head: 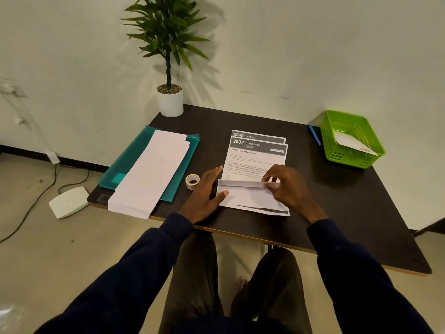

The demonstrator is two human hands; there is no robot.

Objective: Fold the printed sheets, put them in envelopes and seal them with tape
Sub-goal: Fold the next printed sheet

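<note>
A white envelope [250,196] lies on top of the printed sheets [257,155] in the middle of the dark table [337,213]. Its flap [238,183] stands partly raised along the far edge. My right hand [289,189] pinches the right end of that flap. My left hand [204,191] lies flat with straight fingers, its thumb pressing the envelope's left edge. A small roll of tape [192,181] sits just left of my left hand. A stack of white envelopes [149,174] rests on a teal folder [130,160] at the left.
A green basket [351,138] holding a white envelope stands at the back right, with a blue pen [315,135] beside it. A potted plant [170,100] stands at the table's far left corner. A white device and cables lie on the floor at left.
</note>
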